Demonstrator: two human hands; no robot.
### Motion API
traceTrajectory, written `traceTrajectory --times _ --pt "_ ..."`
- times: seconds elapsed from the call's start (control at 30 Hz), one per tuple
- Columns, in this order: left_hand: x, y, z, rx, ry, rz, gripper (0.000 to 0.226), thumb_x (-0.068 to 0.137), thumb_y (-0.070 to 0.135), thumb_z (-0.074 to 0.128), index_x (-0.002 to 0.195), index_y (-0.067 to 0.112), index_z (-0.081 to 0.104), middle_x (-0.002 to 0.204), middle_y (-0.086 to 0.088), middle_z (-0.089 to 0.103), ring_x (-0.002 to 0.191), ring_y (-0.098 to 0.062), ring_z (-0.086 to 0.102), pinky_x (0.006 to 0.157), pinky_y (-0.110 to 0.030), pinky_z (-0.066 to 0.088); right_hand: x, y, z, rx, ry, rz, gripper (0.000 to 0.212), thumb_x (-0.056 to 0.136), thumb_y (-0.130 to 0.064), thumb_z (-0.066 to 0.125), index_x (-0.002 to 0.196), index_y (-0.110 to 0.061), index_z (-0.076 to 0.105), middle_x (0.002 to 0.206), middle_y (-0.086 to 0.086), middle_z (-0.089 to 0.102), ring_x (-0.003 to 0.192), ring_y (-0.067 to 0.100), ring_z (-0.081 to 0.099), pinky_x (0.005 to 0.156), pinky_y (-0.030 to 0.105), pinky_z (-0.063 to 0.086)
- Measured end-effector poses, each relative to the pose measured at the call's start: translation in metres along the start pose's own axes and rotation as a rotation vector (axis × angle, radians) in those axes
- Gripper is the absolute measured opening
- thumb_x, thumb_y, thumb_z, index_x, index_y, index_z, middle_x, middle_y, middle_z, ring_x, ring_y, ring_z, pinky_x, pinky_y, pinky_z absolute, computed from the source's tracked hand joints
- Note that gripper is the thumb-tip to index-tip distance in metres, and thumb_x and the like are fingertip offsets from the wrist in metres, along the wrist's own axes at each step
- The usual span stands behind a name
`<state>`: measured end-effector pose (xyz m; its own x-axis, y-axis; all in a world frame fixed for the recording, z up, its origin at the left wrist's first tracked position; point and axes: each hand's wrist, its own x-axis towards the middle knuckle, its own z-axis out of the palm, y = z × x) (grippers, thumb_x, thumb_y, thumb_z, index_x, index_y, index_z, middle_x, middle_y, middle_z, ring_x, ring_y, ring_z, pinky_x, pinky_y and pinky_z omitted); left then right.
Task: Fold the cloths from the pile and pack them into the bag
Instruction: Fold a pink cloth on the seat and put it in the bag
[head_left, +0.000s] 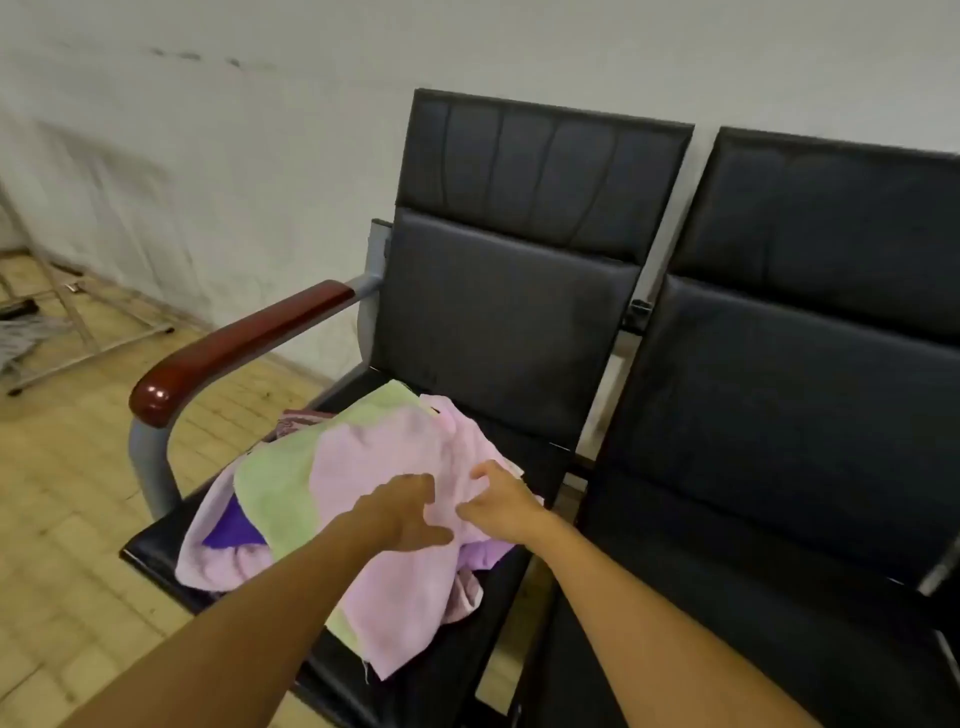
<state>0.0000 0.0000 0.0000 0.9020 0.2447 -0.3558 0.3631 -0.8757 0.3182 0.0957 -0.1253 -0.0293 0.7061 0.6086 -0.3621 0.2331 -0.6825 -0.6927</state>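
Reaching both hands onto pink cloth (395, 467) atop pile (270, 488): left hand (410, 506) fingers spread, right hand (501, 499) fingers curled, pinching fabric; lift one layer only

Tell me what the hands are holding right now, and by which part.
Both hands are on the pink cloth atop the pile. The right hand looks to pinch its near right part; the left hand touches it, grip unclear.
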Motion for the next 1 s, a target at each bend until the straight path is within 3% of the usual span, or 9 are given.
traceTrajectory --times 0.1,0.2,0.3,0.4,0.5,0.63,0.7,0.87,1.0 --pt "0.012 -0.008 0.020 0.011 -0.093 -0.025 0.075 0.083 0.053 0.067 0.140 0.017 0.035 0.139 -0.007 0.041 0.127 -0.027 0.043 0.105 -0.036 0.037 0.009 0.005 0.015 -0.003 -0.132 0.116 0.063 0.095 -0.027 0.060 0.147 -0.021 0.026 0.120 0.015 0.060 0.089 0.020 0.063 0.081 0.034 0.055" --pt "0.025 -0.013 0.048 -0.043 -0.099 -0.076 0.088 0.072 0.060 0.073 0.138 0.017 0.034 0.132 -0.008 0.034 0.123 -0.029 0.040 0.103 -0.038 0.039 0.015 0.014 0.037 0.015 -0.217 0.218 0.081 0.095 -0.028 0.061 0.155 -0.022 0.006 0.141 0.015 0.046 0.117 0.029 0.056 0.093 0.035 0.054" --pt "0.033 -0.013 0.067 0.019 -0.045 -0.073 0.089 0.068 0.062 0.074 0.136 0.021 0.034 0.130 -0.004 0.033 0.122 -0.028 0.035 0.100 -0.042 0.042 0.016 0.015 0.052 0.037 -0.203 0.211 0.064 0.095 -0.018 0.059 0.148 -0.016 0.024 0.139 0.011 0.047 0.115 0.024 0.053 0.091 0.031 0.049" --pt "0.034 -0.009 0.074 0.033 -0.026 -0.092 0.079 0.072 0.053 0.074 0.132 0.020 0.034 0.130 0.000 0.037 0.125 -0.028 0.036 0.096 -0.045 0.045 0.023 0.016 0.060 0.053 -0.052 0.246 0.037 0.091 -0.011 0.060 0.126 -0.004 0.054 0.119 0.013 0.063 0.107 0.026 0.062 0.092 0.035 0.055" --pt "0.038 -0.011 0.074 -0.091 0.005 -0.106 0.050 0.081 0.034 0.069 0.117 0.016 0.040 0.122 -0.005 0.052 0.116 -0.030 0.052 0.092 -0.043 0.048 0.020 0.008 0.055 0.203 0.104 0.291 0.023 0.084 -0.011 0.067 0.106 -0.002 0.067 0.101 0.014 0.068 0.092 0.026 0.068 0.080 0.035 0.061" --pt "0.032 -0.006 0.059 -0.255 0.200 -0.116 0.013 0.088 0.018 0.053 0.083 0.017 0.042 0.100 -0.010 0.060 0.094 -0.032 0.059 0.069 -0.033 0.041 0.001 -0.007 0.038 0.397 0.184 0.231 0.012 0.090 -0.011 0.063 0.085 -0.014 0.073 0.094 0.009 0.075 0.083 0.028 0.069 0.055 0.027 0.054" --pt "0.025 0.003 0.043 -0.245 0.289 -0.116 0.015 0.090 0.018 0.050 0.075 0.018 0.047 0.090 -0.008 0.059 0.086 -0.030 0.058 0.066 -0.031 0.040 -0.006 -0.015 0.029 0.462 0.242 0.210 0.016 0.091 -0.013 0.061 0.083 -0.014 0.075 0.091 0.006 0.076 0.088 0.025 0.071 0.062 0.028 0.057" --pt "0.001 0.022 -0.004 -0.201 0.492 -0.051 0.026 0.098 0.015 0.044 0.099 0.002 0.067 0.102 -0.016 0.068 0.093 -0.030 0.061 0.080 -0.034 0.045 -0.033 -0.033 -0.003 0.429 0.390 0.006 0.021 0.086 -0.015 0.065 0.090 0.003 0.075 0.094 0.021 0.073 0.095 0.032 0.069 0.081 0.038 0.058" --pt "-0.028 0.042 -0.044 -0.334 0.556 0.079 0.023 0.096 0.007 0.045 0.094 0.002 0.067 0.091 -0.014 0.064 0.080 -0.020 0.054 0.067 -0.022 0.039 -0.063 -0.050 -0.028 0.378 0.342 -0.195 0.021 0.085 -0.018 0.076 0.103 -0.006 0.076 0.099 0.011 0.075 0.096 0.023 0.069 0.086 0.034 0.058"
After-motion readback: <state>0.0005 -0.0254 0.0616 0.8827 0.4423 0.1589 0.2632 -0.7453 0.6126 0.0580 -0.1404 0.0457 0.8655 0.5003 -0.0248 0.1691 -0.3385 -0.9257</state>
